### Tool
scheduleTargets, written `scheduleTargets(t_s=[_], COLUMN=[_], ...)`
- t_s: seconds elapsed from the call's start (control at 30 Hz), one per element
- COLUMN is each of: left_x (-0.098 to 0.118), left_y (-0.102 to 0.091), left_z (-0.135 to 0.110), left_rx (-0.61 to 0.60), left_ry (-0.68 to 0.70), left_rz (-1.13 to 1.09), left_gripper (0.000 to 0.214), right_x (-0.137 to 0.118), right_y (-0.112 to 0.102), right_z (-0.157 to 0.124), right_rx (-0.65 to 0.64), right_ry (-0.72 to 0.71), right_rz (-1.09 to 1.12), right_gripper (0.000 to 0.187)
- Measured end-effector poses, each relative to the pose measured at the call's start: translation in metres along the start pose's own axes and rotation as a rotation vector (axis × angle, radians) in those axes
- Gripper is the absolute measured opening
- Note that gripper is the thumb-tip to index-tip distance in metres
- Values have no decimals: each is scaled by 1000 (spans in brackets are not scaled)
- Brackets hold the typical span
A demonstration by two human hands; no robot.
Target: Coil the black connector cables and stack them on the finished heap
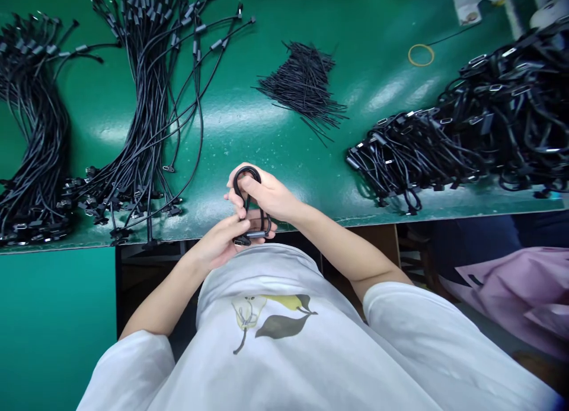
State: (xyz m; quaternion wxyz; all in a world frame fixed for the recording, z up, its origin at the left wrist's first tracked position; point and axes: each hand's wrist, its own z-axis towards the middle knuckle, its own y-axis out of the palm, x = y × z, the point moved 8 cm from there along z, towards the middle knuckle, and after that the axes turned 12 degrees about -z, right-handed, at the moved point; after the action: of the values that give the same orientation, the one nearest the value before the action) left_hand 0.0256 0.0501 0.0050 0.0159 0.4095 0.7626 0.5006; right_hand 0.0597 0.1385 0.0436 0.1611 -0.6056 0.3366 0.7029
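A black cable point(248, 172) is looped between my two hands, close to my body at the table's front edge. My right hand point(262, 193) closes its fingers around the upper loop. Lower down, my left hand point(225, 239) holds the cable's other part, its thumb pressing on it. A grey sleeve and a connector with a metal end show beside the left fingers. Beyond my hands lies a pile of short black ties point(304, 82). To the left, long straight cables point(146, 91) are spread in a bundle.
Another bundle of cables point(38, 138) lies at the far left. Coiled cables point(422, 156) are heaped along the right side of the green table point(231, 132). A yellow ring point(421, 55) and white equipment point(464, 2) are at the back right. Pink cloth point(520, 286) shows below the table at right.
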Motion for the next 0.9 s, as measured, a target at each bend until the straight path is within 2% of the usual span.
scheduleTargets(t_s=[0.1, 0.27, 0.33, 0.47, 0.53, 0.67, 0.77, 0.83, 0.9], left_x=[-2, -4, 0, 2, 1, 3, 0, -3, -5], left_y=[-1, 5, 6, 0, -4, -5, -4, -4, -5], left_z=[5, 7, 8, 14, 16, 13, 8, 7, 8], left_rx=[11, 7, -22, -34, -19, 7, 6, 7, 13], left_ry=[67, 45, 56, 42, 27, 71, 53, 39, 58], left_rz=[-101, -82, -46, 128, 199, 77, -47, -64, -79], left_gripper=[36, 31, 30, 35, 42, 63, 63, 56, 59], right_x=[-2, 6, 10, 17, 16, 13, 10, 8, 7], right_y=[-2, 3, -1, 4, 4, -4, -1, 1, 2], right_z=[0, 1, 1, -3, -4, -2, 1, 1, 2], right_rx=[119, 147, 148, 29, 65, 272, 251, 214, 200], right_ry=[-44, -1, 61, 315, 364, 291, 252, 246, 239], right_rz=[44, 141, 213, 286, 329, 383, 380, 383, 393], right_gripper=[45, 45, 43, 39, 37, 40, 43, 42, 42])
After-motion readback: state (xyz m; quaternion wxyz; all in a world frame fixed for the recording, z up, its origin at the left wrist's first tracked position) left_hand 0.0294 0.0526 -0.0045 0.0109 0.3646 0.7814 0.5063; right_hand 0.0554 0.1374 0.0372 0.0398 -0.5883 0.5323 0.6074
